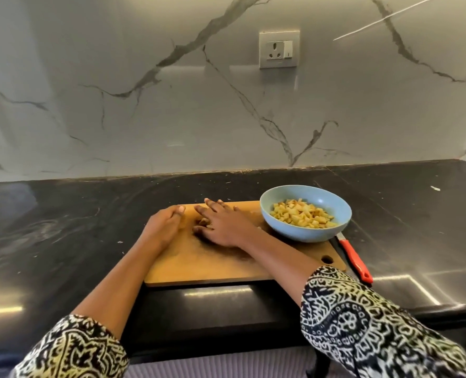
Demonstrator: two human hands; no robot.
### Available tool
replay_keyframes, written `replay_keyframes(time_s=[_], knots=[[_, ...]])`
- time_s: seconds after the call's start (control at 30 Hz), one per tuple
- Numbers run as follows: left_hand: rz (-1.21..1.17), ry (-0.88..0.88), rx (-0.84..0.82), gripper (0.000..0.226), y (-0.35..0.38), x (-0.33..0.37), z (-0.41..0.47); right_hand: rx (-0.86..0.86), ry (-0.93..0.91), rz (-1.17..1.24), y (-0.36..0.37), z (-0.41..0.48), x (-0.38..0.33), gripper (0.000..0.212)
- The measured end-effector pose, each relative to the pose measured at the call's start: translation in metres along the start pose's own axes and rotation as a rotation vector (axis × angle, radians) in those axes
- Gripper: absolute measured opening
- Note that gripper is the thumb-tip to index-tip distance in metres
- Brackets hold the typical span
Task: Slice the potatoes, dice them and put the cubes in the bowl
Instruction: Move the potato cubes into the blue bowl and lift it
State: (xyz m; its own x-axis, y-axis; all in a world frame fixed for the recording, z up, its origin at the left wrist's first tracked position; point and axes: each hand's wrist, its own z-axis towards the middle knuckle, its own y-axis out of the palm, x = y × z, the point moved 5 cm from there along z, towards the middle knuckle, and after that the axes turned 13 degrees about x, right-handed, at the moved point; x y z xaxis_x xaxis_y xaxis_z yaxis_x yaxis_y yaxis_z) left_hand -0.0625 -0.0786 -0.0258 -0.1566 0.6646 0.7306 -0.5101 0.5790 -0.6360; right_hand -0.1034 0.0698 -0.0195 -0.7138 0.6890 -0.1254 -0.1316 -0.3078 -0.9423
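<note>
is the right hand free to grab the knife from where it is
Probably yes. The right hand lies open on the cutting board, and the knife lies uncovered on the counter beside it, the bowl clear of its handle.

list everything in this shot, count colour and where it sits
rectangular wooden cutting board: one, tan, at the counter's near edge
round light-blue bowl: one, on the board's far right corner
diced potato cubes: many, yellow, in the bowl
loose potato pieces: few, yellow-brown, on the board between the hands
red-handled knife: one, on the counter right of the board
black stone countertop: one, under everything
grey-veined white marble wall: one, behind the counter
silver wall socket: one, high on the wall
patterned sleeves: two, black and cream, at the bottom corners
left hand grip: one, resting on the board, empty
right hand grip: one, fingers spread over the loose pieces
</note>
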Motion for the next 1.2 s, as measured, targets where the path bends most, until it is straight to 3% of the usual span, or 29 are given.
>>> replay_keyframes(time_s=[0.1,0.23,0.4,0.47,0.53,0.67,0.73,0.8,0.87,0.93,1.0,1.1,1.13,1.2], knots=[[0.017,-0.006,-0.010,0.043,0.001,0.000,0.000,0.047,-0.084,0.006,-0.005,0.003,-0.011,0.050],[0.038,-0.001,-0.012,0.045,0.002,0.001,0.000,0.241,-0.180,0.068,-0.014,-0.005,-0.018,0.026],[0.056,0.007,-0.007,0.045,0.001,0.004,-0.004,0.289,-0.110,0.090,-0.017,-0.004,-0.020,0.019],[0.069,0.018,-0.004,0.045,0.000,0.005,-0.006,0.279,0.072,0.193,-0.023,0.003,-0.014,0.023],[0.077,0.020,-0.004,0.045,-0.001,0.007,-0.007,0.216,0.373,0.454,-0.028,0.011,0.002,0.027],[0.078,0.011,-0.026,0.047,-0.003,0.006,-0.008,0.105,0.965,1.415,-0.044,0.010,0.031,0.024],[0.094,0.019,-0.038,0.047,-0.003,0.005,-0.008,0.130,1.013,1.700,-0.060,0.008,0.045,0.028],[0.114,0.034,-0.048,0.044,-0.002,0.005,-0.008,0.186,0.981,1.818,-0.080,0.003,0.062,0.030],[0.132,0.051,-0.050,0.041,-0.002,0.005,-0.008,0.308,0.943,1.686,-0.103,-0.008,0.083,0.029],[0.154,0.075,-0.047,0.037,-0.002,0.005,-0.007,0.421,0.890,1.352,-0.124,-0.022,0.102,0.027],[0.177,0.098,-0.038,0.034,-0.002,0.005,-0.006,0.360,0.822,0.959,-0.134,-0.032,0.111,0.025],[0.196,0.112,-0.023,0.034,-0.003,0.004,-0.005,0.089,0.742,0.549,-0.138,-0.044,0.111,0.016],[0.196,0.112,-0.020,0.034,-0.003,0.003,-0.005,0.055,0.705,0.460,-0.141,-0.045,0.110,0.015],[0.192,0.110,-0.019,0.033,-0.004,0.003,-0.006,0.144,0.649,0.468,-0.150,-0.044,0.112,0.017]])
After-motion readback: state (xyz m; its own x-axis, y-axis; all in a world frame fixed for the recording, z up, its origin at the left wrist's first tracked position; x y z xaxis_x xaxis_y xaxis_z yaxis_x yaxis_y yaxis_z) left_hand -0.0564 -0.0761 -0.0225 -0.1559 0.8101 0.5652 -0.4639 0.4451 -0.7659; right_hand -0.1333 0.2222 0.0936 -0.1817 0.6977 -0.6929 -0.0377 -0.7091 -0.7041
